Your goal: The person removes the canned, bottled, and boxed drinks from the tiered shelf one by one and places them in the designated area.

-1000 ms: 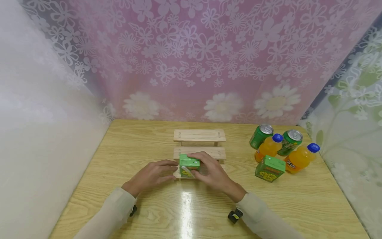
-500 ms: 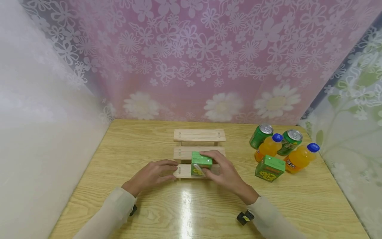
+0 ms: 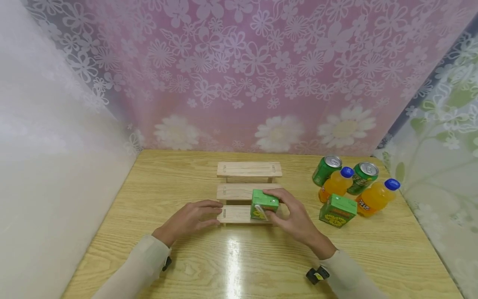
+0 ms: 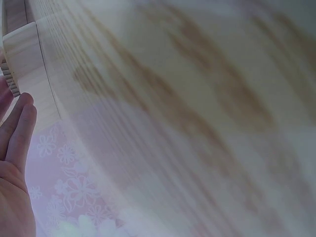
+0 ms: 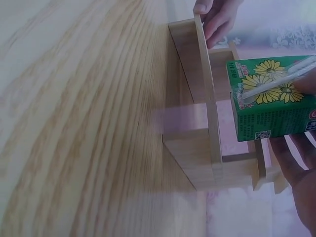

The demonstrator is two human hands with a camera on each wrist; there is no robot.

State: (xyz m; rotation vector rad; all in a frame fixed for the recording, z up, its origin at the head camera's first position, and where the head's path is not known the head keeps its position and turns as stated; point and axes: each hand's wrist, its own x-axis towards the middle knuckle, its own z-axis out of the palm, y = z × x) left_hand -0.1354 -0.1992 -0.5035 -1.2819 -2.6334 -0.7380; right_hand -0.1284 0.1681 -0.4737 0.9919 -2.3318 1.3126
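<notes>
My right hand grips a green drink carton with yellow flowers printed on it and a white straw on its front. The carton is upright over the right part of the lowest step of a three-step wooden rack. A narrow gap shows between the carton and that step in the right wrist view. At the step's left end, my left hand holds the board between thumb and fingers. Its fingers reach the wood in the left wrist view.
To the right stand two green cans, two orange drink bottles with blue caps and another green carton. The rack's upper steps rise behind the lowest one. A flowered curtain borders the table's back edge.
My right hand has moved the carton rightward along the lowest step, from its left part to its right part. My left hand and the rack have stayed in place.
</notes>
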